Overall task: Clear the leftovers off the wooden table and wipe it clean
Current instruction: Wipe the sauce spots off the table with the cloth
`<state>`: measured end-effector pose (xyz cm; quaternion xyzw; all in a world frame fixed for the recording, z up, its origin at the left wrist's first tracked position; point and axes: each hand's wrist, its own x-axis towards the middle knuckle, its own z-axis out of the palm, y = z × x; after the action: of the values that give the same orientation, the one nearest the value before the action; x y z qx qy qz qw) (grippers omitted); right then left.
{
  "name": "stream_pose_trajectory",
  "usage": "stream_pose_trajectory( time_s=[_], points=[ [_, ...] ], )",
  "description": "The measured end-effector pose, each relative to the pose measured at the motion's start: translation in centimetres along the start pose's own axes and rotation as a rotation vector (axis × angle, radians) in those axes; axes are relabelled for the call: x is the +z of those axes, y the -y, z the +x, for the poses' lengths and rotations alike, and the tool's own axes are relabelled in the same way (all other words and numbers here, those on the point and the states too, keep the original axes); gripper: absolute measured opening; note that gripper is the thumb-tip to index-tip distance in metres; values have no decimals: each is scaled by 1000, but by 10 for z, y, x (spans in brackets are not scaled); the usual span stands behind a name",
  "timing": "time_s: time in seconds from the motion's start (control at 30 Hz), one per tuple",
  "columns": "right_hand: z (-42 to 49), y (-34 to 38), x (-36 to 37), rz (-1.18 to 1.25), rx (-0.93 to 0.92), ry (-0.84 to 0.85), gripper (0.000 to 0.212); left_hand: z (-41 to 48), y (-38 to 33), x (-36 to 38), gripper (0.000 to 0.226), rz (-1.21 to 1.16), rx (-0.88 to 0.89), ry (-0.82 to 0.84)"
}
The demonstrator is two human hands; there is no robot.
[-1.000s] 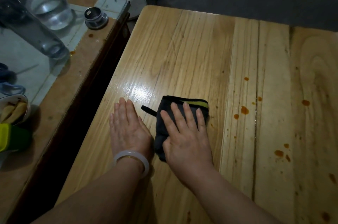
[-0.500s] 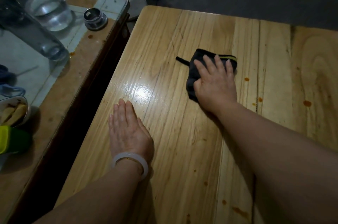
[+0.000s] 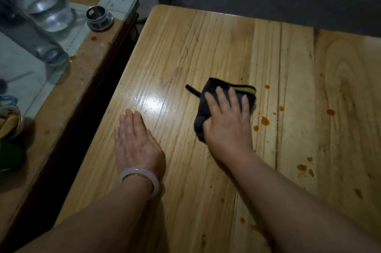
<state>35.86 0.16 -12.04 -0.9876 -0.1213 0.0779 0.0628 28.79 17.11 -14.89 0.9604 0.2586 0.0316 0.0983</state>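
- I'm wiping the wooden surface [image 3: 206,46] near its middle.
- My left hand [image 3: 134,141] is lying flat, released, bracing.
- My right hand [image 3: 226,120], fingers straight, is pressing the dark cloth [image 3: 208,91] down.
- Orange spots [image 3: 265,121] are sitting just right: I should sweep there firmly.

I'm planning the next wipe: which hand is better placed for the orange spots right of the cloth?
The right hand: it presses the dark cloth, and orange spots lie just beside it. The left hand lies flat on the wooden table, empty and farther off.

Right hand [image 3: 226,122] presses cloth [image 3: 208,100]; left hand [image 3: 137,143] flat.
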Motion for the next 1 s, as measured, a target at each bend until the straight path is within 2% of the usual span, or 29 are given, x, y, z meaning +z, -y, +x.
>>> stream_pose_trajectory(
  time_s=[0.2,0.37,0.6,0.7,1.0],
  points=[
    [-64,22,15,35,-79,-5,64,-4,-2,-1,53,-1,-2,10],
    [-72,23,19,34,-124,0,64,-3,-2,-1,52,-7,-2,12],
    [-32,9,7,22,-95,4,64,-2,-4,-2,53,9,-3,26],
    [3,-5,-2,-20,-49,41,64,0,-3,-2,54,14,1,30],
    [82,-55,-15,-91,90,12,61,0,-4,-4,53,11,2,24]
  ],
)
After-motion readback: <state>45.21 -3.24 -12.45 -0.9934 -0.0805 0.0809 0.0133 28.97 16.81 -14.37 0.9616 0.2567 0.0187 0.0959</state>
